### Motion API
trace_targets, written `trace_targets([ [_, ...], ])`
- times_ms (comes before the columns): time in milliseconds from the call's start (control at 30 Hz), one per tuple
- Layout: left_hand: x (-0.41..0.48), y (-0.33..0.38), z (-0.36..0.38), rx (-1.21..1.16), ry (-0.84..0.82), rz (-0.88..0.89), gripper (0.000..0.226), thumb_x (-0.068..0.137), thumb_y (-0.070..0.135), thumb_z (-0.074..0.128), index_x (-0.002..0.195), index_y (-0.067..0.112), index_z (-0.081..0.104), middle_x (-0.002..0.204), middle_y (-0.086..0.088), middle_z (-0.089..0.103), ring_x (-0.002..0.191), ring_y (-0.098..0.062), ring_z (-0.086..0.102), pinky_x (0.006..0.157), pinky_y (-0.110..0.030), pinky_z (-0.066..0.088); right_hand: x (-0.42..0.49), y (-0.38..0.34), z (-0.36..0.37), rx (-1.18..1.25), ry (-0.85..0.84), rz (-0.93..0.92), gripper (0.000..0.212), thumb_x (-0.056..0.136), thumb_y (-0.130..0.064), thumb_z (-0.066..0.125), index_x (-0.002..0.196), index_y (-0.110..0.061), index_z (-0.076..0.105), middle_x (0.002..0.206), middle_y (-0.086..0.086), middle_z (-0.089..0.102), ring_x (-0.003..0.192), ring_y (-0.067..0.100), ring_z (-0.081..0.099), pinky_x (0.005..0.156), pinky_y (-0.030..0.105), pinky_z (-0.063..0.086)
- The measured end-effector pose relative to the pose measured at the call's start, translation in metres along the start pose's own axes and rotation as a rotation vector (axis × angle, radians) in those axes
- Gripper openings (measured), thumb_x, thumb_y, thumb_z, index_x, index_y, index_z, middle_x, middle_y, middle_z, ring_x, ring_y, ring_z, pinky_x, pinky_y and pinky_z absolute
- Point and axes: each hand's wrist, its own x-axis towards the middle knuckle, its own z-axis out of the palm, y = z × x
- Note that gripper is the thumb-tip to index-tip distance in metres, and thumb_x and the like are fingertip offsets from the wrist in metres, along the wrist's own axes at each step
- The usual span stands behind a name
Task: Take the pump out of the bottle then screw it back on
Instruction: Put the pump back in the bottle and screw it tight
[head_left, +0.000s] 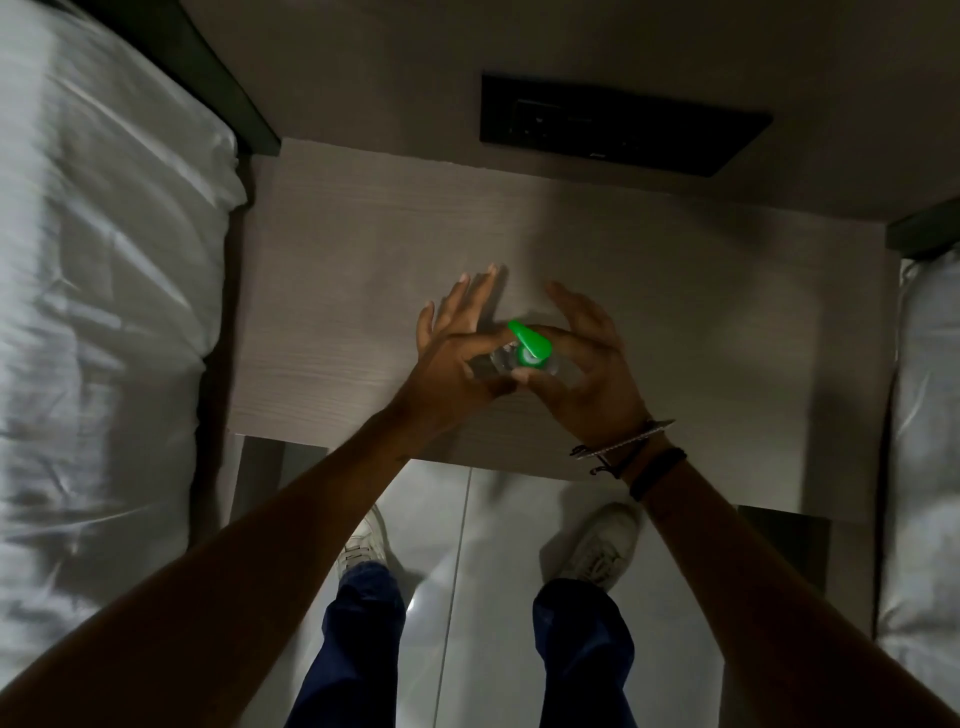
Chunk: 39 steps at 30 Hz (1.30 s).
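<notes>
While the clear bottle (501, 359) stands mid-table (332, 291) with its green pump (530, 344) seated, both hands flank it — left hand (457, 358) pinching the bottle, right hand (582, 358) pinching the collar; likely unscrewing or retightening, I cannot tell which; next, a steady twist.

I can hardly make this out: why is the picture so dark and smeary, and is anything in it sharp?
Head view: the room is dim, and the left hand, right hand and clear bottle are motion-blurred; the green pump is brightest and most readable; the hands cast soft shadows on the table; wide-angle distortion bows the edges and stretches the forearms.
</notes>
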Motion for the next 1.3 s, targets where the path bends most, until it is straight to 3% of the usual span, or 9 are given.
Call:
trace_targets([
  [167,-0.001,0.003,-0.003,0.064,-0.038,0.059,0.049,0.076,0.056,0.065,0.123,0.046,0.053,0.161,-0.003,0.014,0.147,-0.022,-0.002,0.112,-0.059,0.001,0.003,-0.007,0.000,-0.099,0.116,0.066,0.053,0.057,-0.045,0.088,0.092,-0.009,0.070,0.135,0.012,0.058,0.128,0.032,0.050,0.101,0.059,0.042],
  [300,-0.004,0.009,-0.007,0.000,-0.052,0.030,0.050,0.076,0.054,0.065,0.124,0.042,0.057,0.160,-0.007,0.016,0.147,-0.027,0.001,0.112,-0.060,0.001,0.002,-0.007,0.003,0.025,0.054,0.062,0.057,0.062,-0.029,0.089,0.109,-0.004,0.067,0.145,0.019,0.046,0.134,0.036,0.043,0.108,0.060,0.037],
  [400,-0.004,0.009,-0.007,0.003,-0.059,0.036,0.049,0.076,0.051,0.067,0.123,0.043,0.057,0.160,-0.007,0.017,0.147,-0.029,0.003,0.113,-0.062,0.002,-0.001,-0.005,0.003,0.044,0.086,0.043,0.048,0.065,-0.020,0.088,0.105,-0.005,0.068,0.138,0.015,0.056,0.134,0.037,0.043,0.107,0.062,0.035],
  [600,-0.004,0.008,0.001,0.039,-0.034,0.020,0.049,0.078,0.062,0.059,0.123,0.044,0.054,0.159,-0.006,0.018,0.146,-0.027,0.005,0.112,-0.061,0.004,0.000,-0.012,0.010,0.004,0.216,0.143,0.066,0.054,-0.047,0.088,0.103,-0.010,0.062,0.123,0.011,0.061,0.113,0.027,0.058,0.096,0.054,0.047],
  [733,-0.006,0.009,-0.002,-0.048,-0.041,0.021,0.054,0.078,0.062,0.056,0.130,0.051,0.044,0.160,-0.001,0.015,0.147,-0.025,0.001,0.113,-0.058,-0.001,-0.006,-0.002,0.009,0.086,0.078,0.088,0.053,0.069,-0.023,0.086,0.115,-0.006,0.065,0.144,0.019,0.047,0.133,0.034,0.044,0.110,0.058,0.036],
  [833,-0.005,0.010,-0.004,-0.052,-0.075,0.017,0.050,0.079,0.056,0.062,0.126,0.053,0.046,0.160,0.002,0.011,0.147,-0.022,-0.002,0.114,-0.058,-0.002,-0.013,0.000,0.009,0.021,0.150,0.040,0.044,0.069,-0.014,0.083,0.109,-0.006,0.067,0.137,0.019,0.055,0.132,0.039,0.044,0.105,0.065,0.036],
  [967,-0.005,0.012,-0.002,0.003,-0.084,0.008,0.053,0.078,0.063,0.057,0.124,0.038,0.059,0.160,-0.005,0.015,0.146,-0.024,-0.001,0.114,-0.056,-0.001,-0.011,-0.006,0.012,0.045,0.281,0.125,0.077,0.056,-0.035,0.090,0.121,-0.026,0.050,0.133,0.010,0.057,0.125,0.027,0.051,0.106,0.050,0.040],
  [1033,-0.006,0.013,-0.001,0.019,-0.086,0.006,0.053,0.078,0.062,0.059,0.125,0.038,0.058,0.160,-0.006,0.016,0.146,-0.025,0.001,0.114,-0.058,0.001,-0.008,-0.005,0.013,0.137,0.224,0.161,0.086,0.056,-0.041,0.089,0.129,-0.026,0.045,0.137,0.010,0.054,0.125,0.026,0.051,0.108,0.051,0.041],
  [1300,-0.006,0.018,-0.008,-0.067,-0.118,-0.004,0.052,0.080,0.062,0.054,0.127,0.039,0.056,0.161,-0.001,0.010,0.147,-0.023,-0.003,0.114,-0.055,-0.005,-0.014,0.008,0.011,-0.004,0.125,0.011,0.037,0.074,-0.021,0.077,0.109,-0.011,0.067,0.142,0.015,0.052,0.135,0.038,0.041,0.107,0.063,0.035],
])
